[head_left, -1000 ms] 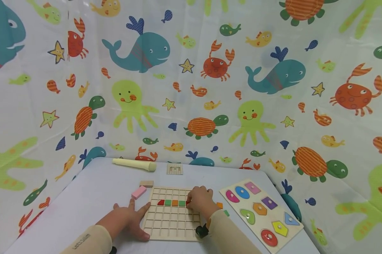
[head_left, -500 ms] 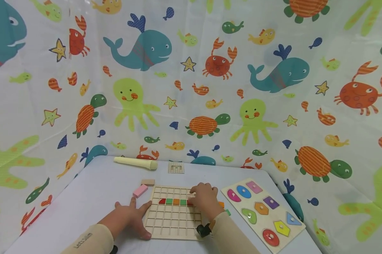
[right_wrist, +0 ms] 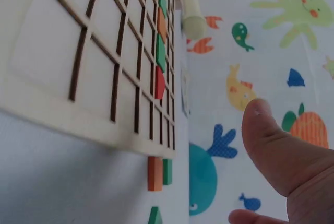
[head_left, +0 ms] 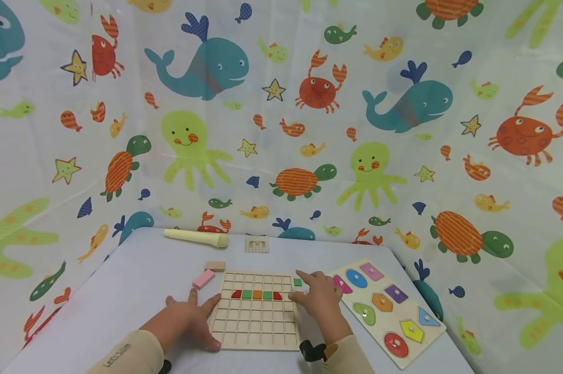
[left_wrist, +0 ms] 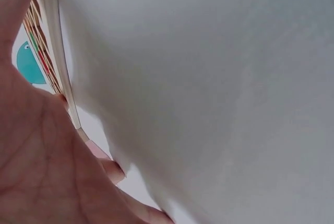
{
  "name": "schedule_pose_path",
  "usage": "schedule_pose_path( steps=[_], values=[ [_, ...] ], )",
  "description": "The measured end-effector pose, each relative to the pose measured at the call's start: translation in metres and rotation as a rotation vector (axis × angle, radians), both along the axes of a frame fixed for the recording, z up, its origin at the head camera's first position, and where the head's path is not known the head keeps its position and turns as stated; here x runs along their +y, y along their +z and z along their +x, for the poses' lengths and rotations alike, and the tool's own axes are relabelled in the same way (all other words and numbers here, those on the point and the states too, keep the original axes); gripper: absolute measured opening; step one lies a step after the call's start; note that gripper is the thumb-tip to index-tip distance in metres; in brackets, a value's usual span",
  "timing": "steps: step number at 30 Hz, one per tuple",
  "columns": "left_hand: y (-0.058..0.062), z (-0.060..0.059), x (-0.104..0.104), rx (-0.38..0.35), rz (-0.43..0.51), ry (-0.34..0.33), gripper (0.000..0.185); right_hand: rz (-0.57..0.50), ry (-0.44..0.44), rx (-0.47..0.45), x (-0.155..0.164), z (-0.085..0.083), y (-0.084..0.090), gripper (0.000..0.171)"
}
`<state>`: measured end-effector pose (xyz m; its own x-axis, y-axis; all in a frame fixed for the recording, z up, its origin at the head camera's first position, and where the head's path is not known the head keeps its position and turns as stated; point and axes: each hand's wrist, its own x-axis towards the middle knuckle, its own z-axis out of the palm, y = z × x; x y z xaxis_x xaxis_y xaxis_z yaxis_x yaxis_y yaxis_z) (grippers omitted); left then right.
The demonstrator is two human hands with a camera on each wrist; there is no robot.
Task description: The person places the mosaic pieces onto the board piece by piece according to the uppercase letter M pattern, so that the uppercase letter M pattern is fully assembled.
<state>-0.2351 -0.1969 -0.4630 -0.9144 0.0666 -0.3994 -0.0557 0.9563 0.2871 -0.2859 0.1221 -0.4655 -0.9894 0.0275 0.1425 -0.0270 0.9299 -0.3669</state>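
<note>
The right hand (head_left: 319, 300) has come off the wooden grid board (head_left: 255, 311) and now hovers just beside its right edge, fingers loosely spread and grasping nothing, fingertips reaching toward the small green tile (head_left: 298, 282) and orange tile (head_left: 299, 294) lying loose on the desk (head_left: 136, 280). A second ago that hand covered the right end of the coloured row; now the row (head_left: 257, 294) shows whole: red, green, orange, green, and a red piece at the end, all seated in one line of cells, so the last red piece looks placed and let go. The left hand (head_left: 192, 319) stays flat and released, pressing on the desk against the board's left edge, steadying it. A pink block (head_left: 204, 279) lies apart beyond it.
</note>
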Motion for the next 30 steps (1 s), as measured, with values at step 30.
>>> schedule_pose_path(
  steps=[30],
  values=[
    [0.000, 0.002, -0.002, 0.017, -0.012, -0.012, 0.128, -0.031, -0.150, -0.197, 0.048, -0.019, -0.023, 0.059]
  ],
)
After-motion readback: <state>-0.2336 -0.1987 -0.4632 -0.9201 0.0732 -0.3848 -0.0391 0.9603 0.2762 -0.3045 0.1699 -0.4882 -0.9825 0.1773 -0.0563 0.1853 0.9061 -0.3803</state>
